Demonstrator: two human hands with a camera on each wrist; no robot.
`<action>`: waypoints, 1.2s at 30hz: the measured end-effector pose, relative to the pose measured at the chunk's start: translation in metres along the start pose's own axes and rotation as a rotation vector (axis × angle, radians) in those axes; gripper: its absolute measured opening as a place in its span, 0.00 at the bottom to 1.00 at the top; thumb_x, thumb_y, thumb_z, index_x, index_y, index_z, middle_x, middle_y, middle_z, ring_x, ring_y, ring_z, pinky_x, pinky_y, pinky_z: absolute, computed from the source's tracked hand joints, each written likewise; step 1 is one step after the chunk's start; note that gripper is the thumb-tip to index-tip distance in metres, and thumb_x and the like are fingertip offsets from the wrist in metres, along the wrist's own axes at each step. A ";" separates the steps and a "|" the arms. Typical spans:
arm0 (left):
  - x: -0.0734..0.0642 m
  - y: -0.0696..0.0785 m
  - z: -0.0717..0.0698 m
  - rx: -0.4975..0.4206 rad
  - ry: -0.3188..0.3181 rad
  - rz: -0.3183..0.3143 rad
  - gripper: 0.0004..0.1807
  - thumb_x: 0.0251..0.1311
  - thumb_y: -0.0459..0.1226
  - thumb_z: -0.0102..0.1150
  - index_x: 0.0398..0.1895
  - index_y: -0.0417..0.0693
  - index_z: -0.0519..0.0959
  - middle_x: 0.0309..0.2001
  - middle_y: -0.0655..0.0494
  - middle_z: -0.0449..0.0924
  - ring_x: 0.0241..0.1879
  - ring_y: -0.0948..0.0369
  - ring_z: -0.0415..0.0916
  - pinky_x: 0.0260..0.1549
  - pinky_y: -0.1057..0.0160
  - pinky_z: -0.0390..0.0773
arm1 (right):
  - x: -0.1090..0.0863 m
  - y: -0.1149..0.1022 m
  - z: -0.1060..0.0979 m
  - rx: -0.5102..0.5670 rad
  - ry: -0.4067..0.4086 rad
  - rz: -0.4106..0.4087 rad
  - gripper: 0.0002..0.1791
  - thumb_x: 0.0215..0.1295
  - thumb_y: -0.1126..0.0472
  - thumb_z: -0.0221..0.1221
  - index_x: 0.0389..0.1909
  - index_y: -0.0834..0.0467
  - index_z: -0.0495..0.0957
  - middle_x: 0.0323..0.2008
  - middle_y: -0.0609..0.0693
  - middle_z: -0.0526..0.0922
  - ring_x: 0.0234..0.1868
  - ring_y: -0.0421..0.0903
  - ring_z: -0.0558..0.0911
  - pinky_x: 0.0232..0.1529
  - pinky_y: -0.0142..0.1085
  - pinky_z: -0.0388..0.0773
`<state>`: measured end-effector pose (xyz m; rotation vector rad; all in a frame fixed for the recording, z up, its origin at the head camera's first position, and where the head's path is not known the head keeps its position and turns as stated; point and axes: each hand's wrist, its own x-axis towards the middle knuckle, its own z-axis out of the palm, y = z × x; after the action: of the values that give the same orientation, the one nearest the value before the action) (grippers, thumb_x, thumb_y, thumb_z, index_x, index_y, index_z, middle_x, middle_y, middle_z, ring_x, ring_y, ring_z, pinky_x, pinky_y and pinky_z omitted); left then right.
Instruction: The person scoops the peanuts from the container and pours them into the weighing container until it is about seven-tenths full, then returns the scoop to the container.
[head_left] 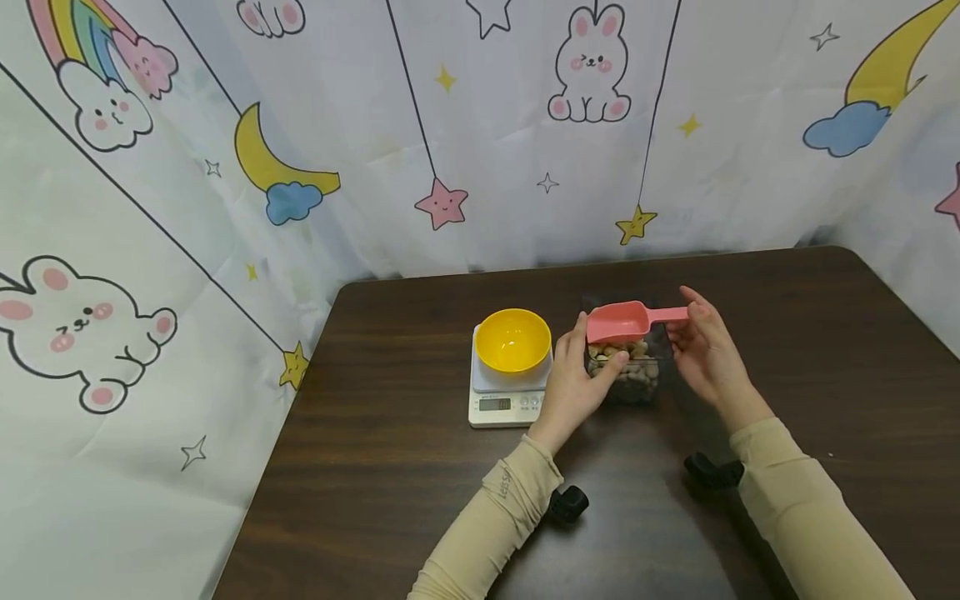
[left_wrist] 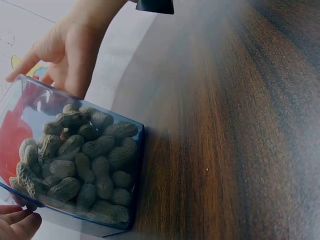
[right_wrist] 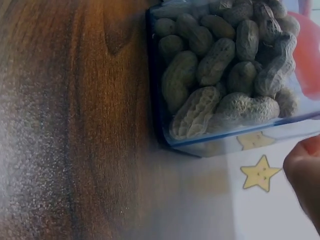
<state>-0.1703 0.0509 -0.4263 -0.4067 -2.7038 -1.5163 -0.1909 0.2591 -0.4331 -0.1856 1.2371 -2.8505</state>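
Note:
A clear plastic box [head_left: 639, 385] of unshelled peanuts [left_wrist: 100, 170] stands on the table. My left hand [head_left: 576, 385] grips the box by its left side, thumb at the rim. Its fingertips show at the lower left of the left wrist view. My right hand [head_left: 712, 354] pinches the handle of a pink scoop [head_left: 618, 322] between thumb and fingers. The scoop's bowl is at the box's top, over the peanuts; through the wall it appears as a red blur in both wrist views. Whether the scoop holds any peanuts cannot be made out.
Left of the box, a yellow bowl [head_left: 513, 342] sits on a white kitchen scale [head_left: 491, 417] with an unreadable display. The dark wooden table [head_left: 390, 467] ends at a printed curtain [head_left: 510, 133] behind and to the left. A black camera mount [head_left: 568, 504] hangs under the left wrist.

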 end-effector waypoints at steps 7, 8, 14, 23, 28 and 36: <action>0.001 -0.001 0.000 -0.004 -0.008 -0.010 0.43 0.59 0.59 0.51 0.74 0.64 0.45 0.67 0.50 0.60 0.61 0.54 0.67 0.59 0.50 0.72 | 0.004 0.001 -0.005 0.162 -0.079 0.040 0.18 0.72 0.65 0.40 0.56 0.53 0.72 0.35 0.49 0.81 0.38 0.43 0.76 0.43 0.30 0.69; 0.001 -0.001 0.000 -0.003 -0.008 -0.009 0.43 0.59 0.59 0.51 0.74 0.64 0.45 0.67 0.50 0.60 0.61 0.54 0.67 0.59 0.50 0.72 | 0.004 0.001 -0.006 0.174 -0.084 0.045 0.18 0.72 0.66 0.40 0.55 0.53 0.73 0.35 0.50 0.80 0.37 0.43 0.77 0.43 0.31 0.70; 0.002 -0.002 -0.001 -0.003 -0.021 -0.011 0.43 0.59 0.60 0.51 0.74 0.65 0.44 0.67 0.50 0.59 0.61 0.53 0.67 0.59 0.49 0.71 | 0.006 0.002 -0.009 0.211 -0.090 0.050 0.18 0.72 0.66 0.38 0.48 0.56 0.77 0.34 0.51 0.82 0.37 0.44 0.78 0.43 0.32 0.68; 0.001 -0.001 -0.002 -0.017 -0.027 0.003 0.43 0.59 0.59 0.51 0.74 0.63 0.45 0.67 0.49 0.59 0.62 0.53 0.66 0.60 0.48 0.71 | 0.007 0.003 -0.011 0.261 -0.071 0.047 0.18 0.72 0.66 0.39 0.42 0.59 0.80 0.32 0.51 0.83 0.36 0.45 0.77 0.43 0.32 0.66; 0.003 -0.002 -0.001 -0.018 -0.030 0.014 0.44 0.58 0.60 0.52 0.74 0.64 0.45 0.68 0.51 0.59 0.63 0.54 0.66 0.60 0.49 0.70 | 0.006 0.003 -0.013 0.272 -0.057 0.054 0.17 0.72 0.63 0.40 0.41 0.58 0.80 0.35 0.50 0.82 0.37 0.45 0.73 0.45 0.32 0.64; 0.004 -0.005 -0.002 -0.022 -0.027 -0.007 0.44 0.56 0.60 0.53 0.73 0.66 0.46 0.68 0.51 0.59 0.64 0.54 0.64 0.60 0.48 0.70 | 0.010 0.000 -0.011 0.274 -0.087 0.036 0.16 0.72 0.62 0.42 0.42 0.58 0.80 0.37 0.51 0.83 0.39 0.46 0.75 0.44 0.31 0.66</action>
<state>-0.1755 0.0473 -0.4292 -0.4219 -2.7140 -1.5549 -0.2019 0.2659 -0.4396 -0.2718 0.8151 -2.9056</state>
